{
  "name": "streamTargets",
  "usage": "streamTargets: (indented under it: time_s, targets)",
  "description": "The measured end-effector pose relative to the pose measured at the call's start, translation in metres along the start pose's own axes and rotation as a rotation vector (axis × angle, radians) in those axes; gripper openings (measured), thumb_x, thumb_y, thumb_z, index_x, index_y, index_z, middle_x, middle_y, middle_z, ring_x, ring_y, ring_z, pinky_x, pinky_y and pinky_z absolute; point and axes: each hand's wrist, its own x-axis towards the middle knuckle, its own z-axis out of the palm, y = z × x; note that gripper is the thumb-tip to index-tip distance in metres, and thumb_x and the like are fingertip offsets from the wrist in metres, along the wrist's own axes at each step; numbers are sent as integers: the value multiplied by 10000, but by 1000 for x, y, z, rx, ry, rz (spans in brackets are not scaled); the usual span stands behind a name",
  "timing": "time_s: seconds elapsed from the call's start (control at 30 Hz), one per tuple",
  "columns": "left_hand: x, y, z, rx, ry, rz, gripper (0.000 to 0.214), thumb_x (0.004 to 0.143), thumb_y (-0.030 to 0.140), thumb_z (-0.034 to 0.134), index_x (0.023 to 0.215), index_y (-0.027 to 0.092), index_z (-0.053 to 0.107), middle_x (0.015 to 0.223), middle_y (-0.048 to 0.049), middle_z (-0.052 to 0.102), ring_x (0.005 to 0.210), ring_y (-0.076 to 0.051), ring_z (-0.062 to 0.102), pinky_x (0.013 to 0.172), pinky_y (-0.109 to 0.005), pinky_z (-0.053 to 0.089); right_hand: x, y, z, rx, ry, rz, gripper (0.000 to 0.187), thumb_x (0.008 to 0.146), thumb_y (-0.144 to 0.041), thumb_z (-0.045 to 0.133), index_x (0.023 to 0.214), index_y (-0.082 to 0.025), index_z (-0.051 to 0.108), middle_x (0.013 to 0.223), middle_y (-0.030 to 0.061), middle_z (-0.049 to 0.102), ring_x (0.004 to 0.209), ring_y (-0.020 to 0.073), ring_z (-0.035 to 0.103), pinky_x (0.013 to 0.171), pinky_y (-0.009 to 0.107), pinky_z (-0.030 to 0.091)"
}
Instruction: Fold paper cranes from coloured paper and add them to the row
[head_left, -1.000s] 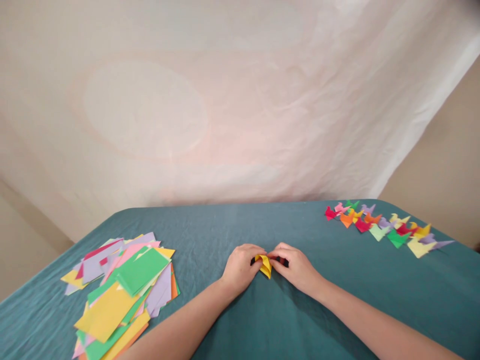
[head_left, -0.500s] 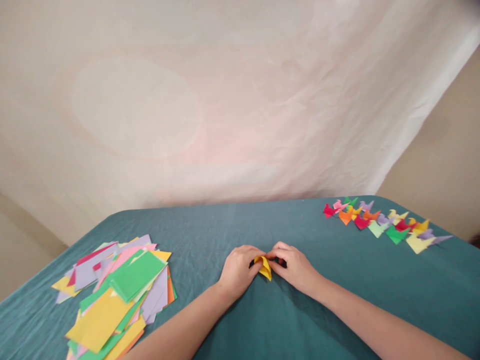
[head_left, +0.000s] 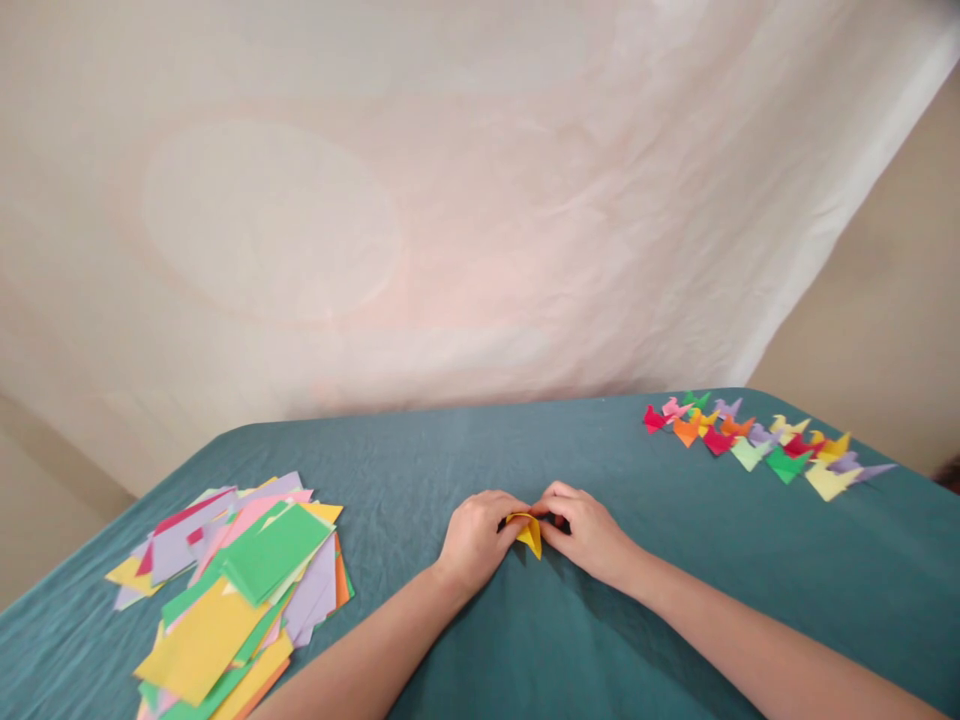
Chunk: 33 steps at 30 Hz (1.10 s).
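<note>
Between my two hands, just above the cloth in the middle, is a small piece of folded yellow paper. My left hand pinches it from the left, with the thumb in front and the fingers behind. From the right, my right hand pinches its edge between thumb and fingertips. One pointed flap of the paper hangs toward me. The fingers cover the upper part of the paper, so its full shape is hidden.
A teal cloth covers the table. A loose pile of coloured paper sheets lies at the left. Several folded paper birds stand in rows at the far right. A pale hanging sheet rises behind the table.
Both hands keep their pinch in nearly the same place. The yellow paper's visible flap looks slightly narrower and turned. The view has shifted a little.
</note>
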Motion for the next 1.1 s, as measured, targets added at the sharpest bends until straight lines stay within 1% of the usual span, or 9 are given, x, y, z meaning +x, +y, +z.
streamTargets:
  time_s: [0.1, 0.2, 0.33, 0.47, 0.63, 0.8, 0.93, 1.1]
  targets:
    - [0, 0, 1, 10, 7, -5, 179, 844, 225, 507, 927, 243, 664, 917, -1, 673, 846, -161, 603, 807, -257, 449, 1, 0, -3, 51, -28, 7, 196, 792, -157, 526, 891, -216, 684, 815, 17, 583, 653, 116, 548, 646, 242, 429]
    - [0, 1, 2, 17, 6, -1, 178, 846, 230, 505, 928, 247, 662, 908, 3, 673, 844, -160, 599, 802, -255, 446, 2, 1, -10, 127, -93, -5, 231, 824, -165, 493, 948, -223, 679, 824, 23, 587, 681, 120, 556, 631, 234, 430]
    - [0, 3, 3, 41, 2, -19, 165, 833, 250, 522, 918, 248, 663, 906, -2, 670, 850, -167, 592, 794, -262, 443, 2, 3, -21, 190, -198, -39, 239, 855, -222, 478, 998, -232, 669, 882, 32, 590, 750, 132, 564, 674, 240, 444]
    - [-1, 2, 6, 59, 20, -49, 141, 795, 267, 572, 900, 252, 666, 894, -2, 658, 846, -174, 578, 791, -276, 436, 2, 3, -24, 221, -237, -35, 238, 860, -243, 479, 1010, -229, 664, 901, 34, 584, 771, 135, 563, 696, 245, 449]
    - [-1, 2, 11, 54, 51, -106, 170, 721, 217, 630, 880, 256, 675, 902, -5, 640, 870, -190, 558, 788, -301, 427, 3, 6, -23, 230, -228, -21, 214, 835, -223, 501, 975, -219, 663, 886, 28, 573, 727, 124, 553, 661, 237, 446]
    - [5, 1, 14, 52, 66, -169, 181, 671, 201, 660, 840, 259, 690, 913, -16, 629, 903, -209, 545, 795, -327, 421, 2, 12, -18, 249, -175, 8, 133, 799, -193, 526, 866, -182, 642, 865, 26, 548, 680, 110, 539, 618, 228, 446]
    - [13, -3, 12, 35, 48, -164, 199, 651, 163, 659, 826, 252, 691, 902, -13, 637, 898, -205, 548, 796, -321, 424, 0, 14, -11, 236, -111, 22, 58, 780, -180, 547, 801, -171, 600, 834, 17, 528, 668, 108, 530, 607, 228, 443]
    - [14, -7, 11, 21, 56, -154, 194, 661, 144, 640, 819, 246, 689, 898, -7, 640, 903, -197, 547, 814, -311, 416, -1, 15, -8, 187, -84, 7, 60, 795, -202, 554, 821, -182, 604, 846, 19, 525, 686, 113, 521, 631, 240, 434]
